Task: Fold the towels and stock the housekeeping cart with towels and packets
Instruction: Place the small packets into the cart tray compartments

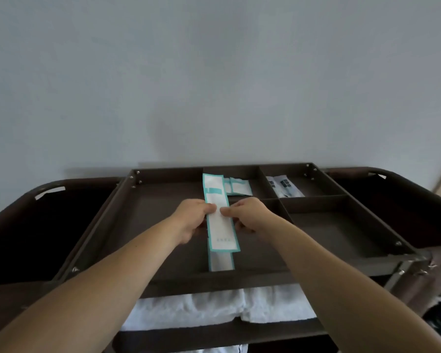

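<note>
A long white packet with a teal border is held over the top tray of the dark brown housekeeping cart. My left hand pinches its left edge and my right hand pinches its right edge, thumbs on top. Beneath it another long teal-edged packet lies in the tray's narrow middle slot. Small teal-edged packets sit in the back middle compartment. White folded towels lie on the shelf under the tray.
White packets with dark print lie in the back right compartment. The front right compartment and the wide left compartment hold nothing visible. Dark side bags flank the cart. A grey wall stands behind.
</note>
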`<state>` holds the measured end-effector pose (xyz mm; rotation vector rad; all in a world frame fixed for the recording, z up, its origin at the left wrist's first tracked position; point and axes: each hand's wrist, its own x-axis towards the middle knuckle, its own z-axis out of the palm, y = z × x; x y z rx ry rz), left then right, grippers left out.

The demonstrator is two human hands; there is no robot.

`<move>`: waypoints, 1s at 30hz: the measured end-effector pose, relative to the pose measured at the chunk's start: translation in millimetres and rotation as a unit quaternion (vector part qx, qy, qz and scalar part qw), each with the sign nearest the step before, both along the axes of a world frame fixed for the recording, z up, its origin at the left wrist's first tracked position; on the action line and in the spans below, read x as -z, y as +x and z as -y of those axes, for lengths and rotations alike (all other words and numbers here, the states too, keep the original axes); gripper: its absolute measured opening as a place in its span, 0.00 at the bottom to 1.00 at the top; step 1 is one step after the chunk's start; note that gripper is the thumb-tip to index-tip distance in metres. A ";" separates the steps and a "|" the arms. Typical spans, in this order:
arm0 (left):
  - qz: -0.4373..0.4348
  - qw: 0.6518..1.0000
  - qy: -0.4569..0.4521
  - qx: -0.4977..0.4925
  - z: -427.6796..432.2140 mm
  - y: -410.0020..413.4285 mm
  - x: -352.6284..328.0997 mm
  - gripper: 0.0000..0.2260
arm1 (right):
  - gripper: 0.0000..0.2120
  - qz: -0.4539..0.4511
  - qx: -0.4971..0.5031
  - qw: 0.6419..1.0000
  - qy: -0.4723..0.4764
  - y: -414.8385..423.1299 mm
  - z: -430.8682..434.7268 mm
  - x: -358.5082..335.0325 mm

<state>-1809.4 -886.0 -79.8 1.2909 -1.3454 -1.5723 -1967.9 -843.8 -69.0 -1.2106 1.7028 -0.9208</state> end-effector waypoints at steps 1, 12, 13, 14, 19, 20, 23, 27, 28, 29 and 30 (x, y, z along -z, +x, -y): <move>0.013 1.000 -0.008 0.007 0.5 -3.4 1.5 0.04 | 0.09 0.010 0.008 1.000 -0.001 -2.9 -2.2 0.4; 0.126 0.990 -0.059 0.030 6.1 -5.6 0.0 0.04 | 0.15 -0.002 0.035 0.998 0.046 -41.3 -8.9 21.2; 0.121 0.990 -0.067 0.007 8.8 -0.8 -2.0 0.04 | 0.16 -0.016 0.035 0.998 0.055 -45.6 -8.8 25.4; 0.114 0.991 -0.073 -0.015 10.8 4.0 -4.0 0.04 | 0.15 -0.032 0.032 0.997 0.069 -48.3 -8.7 30.0; 0.102 0.991 -0.065 -0.055 11.4 17.8 -3.5 0.05 | 0.13 -0.122 -0.006 0.984 0.130 -41.5 -1.5 50.3; 0.107 0.991 -0.061 -0.055 10.1 19.6 -1.8 0.05 | 0.14 -0.144 -0.014 0.980 0.137 -39.5 0.9 53.8; 0.133 0.988 -0.057 -0.055 6.8 26.0 3.4 0.05 | 0.15 -0.194 -0.020 0.968 0.157 -37.2 5.3 63.1; 0.157 0.984 -0.061 -0.051 4.4 32.2 10.7 0.06 | 0.17 -0.223 -0.011 0.961 0.162 -36.0 9.9 71.8; 0.164 0.983 -0.061 -0.050 4.1 33.1 12.0 0.06 | 0.18 -0.240 -0.016 0.957 0.162 -35.3 10.7 72.6; 0.170 0.982 -0.062 -0.050 4.1 34.0 13.3 0.06 | 0.19 -0.262 -0.020 0.952 0.161 -34.6 11.1 72.5; 0.175 0.981 -0.062 -0.050 4.0 34.9 14.1 0.06 | 0.20 -0.285 -0.022 0.945 0.157 -34.4 11.0 71.9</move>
